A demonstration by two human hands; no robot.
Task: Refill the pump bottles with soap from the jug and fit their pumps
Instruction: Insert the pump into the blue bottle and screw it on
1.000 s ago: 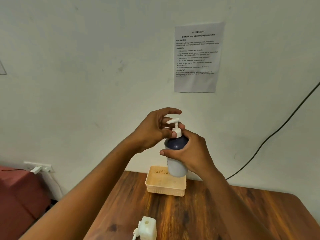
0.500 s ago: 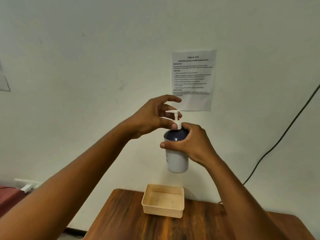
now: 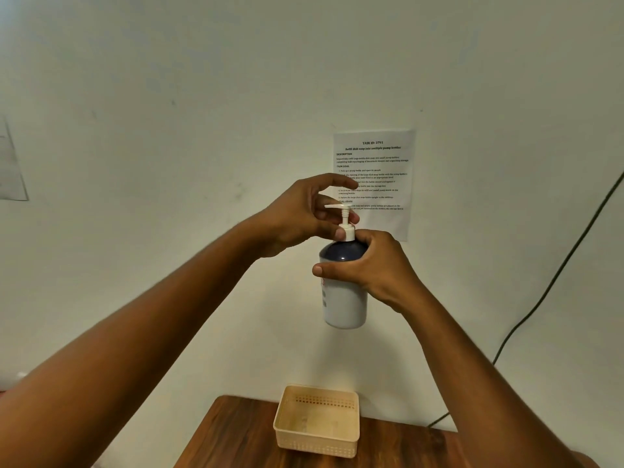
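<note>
The bottle [image 3: 344, 295] is up in the air, high over the table [image 3: 236, 437], and in front of the wall [image 3: 202, 96]. It stands straight up. Its top part is dark blue and its lower part is white.

The right hand [image 3: 374, 268] is wrapped around the upper part of the bottle and holds it tight. The thumb lies across the near side.

The white pump [image 3: 345, 221] sits in the neck of the bottle, with its spout pointing left. The left hand [image 3: 304, 214] is at the pump. Its thumb and a finger pinch the white collar at the bottom of the pump. The other fingers are spread out and curl over the top of the pump.

Down below, a small cream basket [image 3: 317, 444] sits on the far part of the brown wooden table, near the wall. A paper with writing [image 3: 381, 153] is stuck on the wall behind the hands. A black cable [image 3: 553, 282] runs down the wall on the right.
</note>
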